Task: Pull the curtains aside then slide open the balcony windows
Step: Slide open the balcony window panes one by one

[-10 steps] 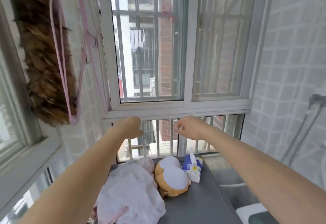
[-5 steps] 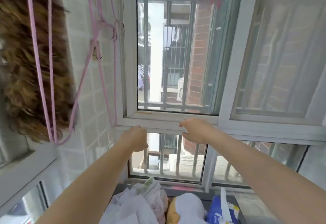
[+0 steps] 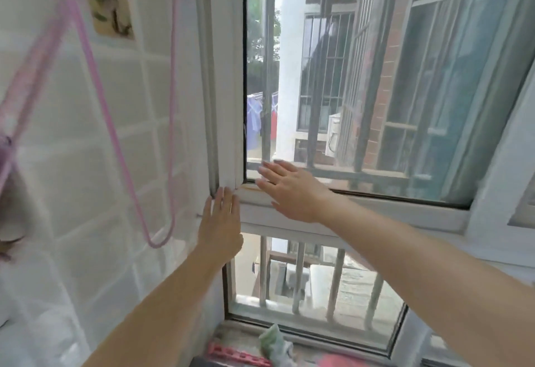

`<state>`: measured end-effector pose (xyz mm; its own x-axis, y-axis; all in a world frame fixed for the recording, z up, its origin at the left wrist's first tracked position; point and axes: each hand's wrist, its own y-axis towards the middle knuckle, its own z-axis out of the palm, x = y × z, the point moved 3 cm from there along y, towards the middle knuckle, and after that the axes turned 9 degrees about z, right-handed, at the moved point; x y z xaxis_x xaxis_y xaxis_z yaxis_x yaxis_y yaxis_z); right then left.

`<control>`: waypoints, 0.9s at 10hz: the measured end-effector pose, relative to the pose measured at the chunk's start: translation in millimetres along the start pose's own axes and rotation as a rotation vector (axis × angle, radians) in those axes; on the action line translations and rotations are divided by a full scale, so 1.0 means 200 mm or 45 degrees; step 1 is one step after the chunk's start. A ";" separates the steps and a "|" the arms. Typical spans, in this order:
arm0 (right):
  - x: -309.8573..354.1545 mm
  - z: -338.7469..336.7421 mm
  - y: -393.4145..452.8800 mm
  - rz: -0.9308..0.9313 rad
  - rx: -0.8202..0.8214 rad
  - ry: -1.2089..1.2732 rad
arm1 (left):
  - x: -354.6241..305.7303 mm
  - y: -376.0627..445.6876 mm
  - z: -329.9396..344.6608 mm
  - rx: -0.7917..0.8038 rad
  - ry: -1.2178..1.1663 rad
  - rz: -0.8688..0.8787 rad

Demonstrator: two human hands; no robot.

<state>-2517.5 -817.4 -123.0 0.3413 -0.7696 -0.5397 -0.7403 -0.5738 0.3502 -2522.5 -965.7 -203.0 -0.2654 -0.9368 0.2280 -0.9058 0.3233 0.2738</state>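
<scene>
A white-framed sliding balcony window (image 3: 228, 83) fills the middle of the view, its sash against the left wall. My left hand (image 3: 221, 223) lies flat, fingers up, on the frame's lower left corner. My right hand (image 3: 289, 188) is spread open with the fingertips on the glass and the palm over the sash's bottom rail (image 3: 390, 207). Neither hand grips anything. Grey security bars (image 3: 314, 83) stand outside the glass. No curtain is visible.
A white tiled wall (image 3: 86, 164) is on the left with a pink cord loop (image 3: 127, 164) hanging on it. A fixed lower pane (image 3: 312, 282) with bars sits below. Pale green cloth (image 3: 275, 343) and a pink item (image 3: 237, 356) lie at the bottom.
The view has moved closer and to the left. Both hands rose from the sill's edge and opened flat, the left onto the frame corner, the right onto the glass and bottom rail.
</scene>
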 end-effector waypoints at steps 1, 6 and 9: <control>0.09 0.04 0.21 -0.159 -0.199 -0.108 | 0.09 0.05 0.06 -0.078 0.148 -0.006; 0.19 0.00 0.81 -0.433 -0.427 -0.422 | 0.35 0.20 0.19 -0.270 0.783 -0.172; 0.18 0.00 0.85 -0.503 -0.584 -0.479 | 0.29 0.20 0.10 0.137 0.847 -0.073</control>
<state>-2630.8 -942.7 -82.1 0.2494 -0.3782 -0.8915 -0.2557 -0.9136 0.3161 -2581.0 -1010.1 -197.9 0.0131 -0.6589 0.7522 -0.9493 0.2281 0.2163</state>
